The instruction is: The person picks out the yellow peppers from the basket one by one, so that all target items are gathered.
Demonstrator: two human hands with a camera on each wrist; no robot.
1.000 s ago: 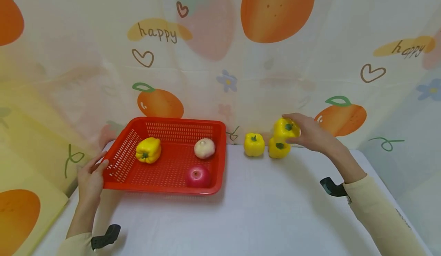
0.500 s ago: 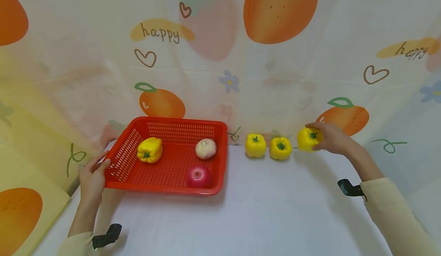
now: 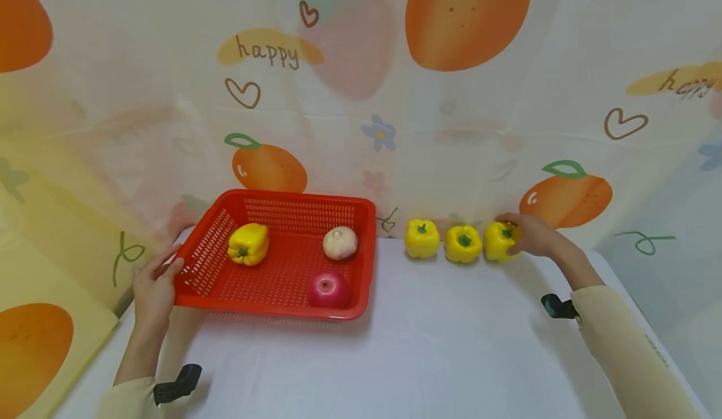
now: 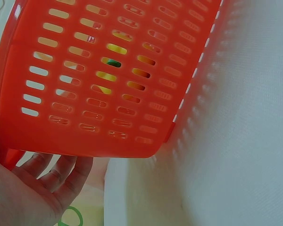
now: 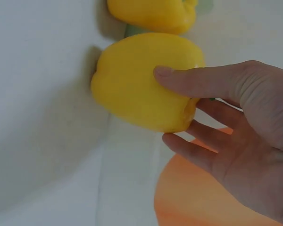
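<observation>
The lower-case word "happy" (image 3: 267, 52) can be read on the patterned backdrop cloth (image 3: 479, 124), above the red basket (image 3: 282, 261), in dark handwritten-style letters over a yellow-orange smear. A second "happy" (image 3: 687, 84) stands on the same cloth, well to the basket's right and higher than its rim, over a similar smear.

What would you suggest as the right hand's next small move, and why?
Probably the right hand should relax its fingers and release the right pepper: it stands stem-up, appears to rest on the table, and lines up beside two similar peppers.
</observation>
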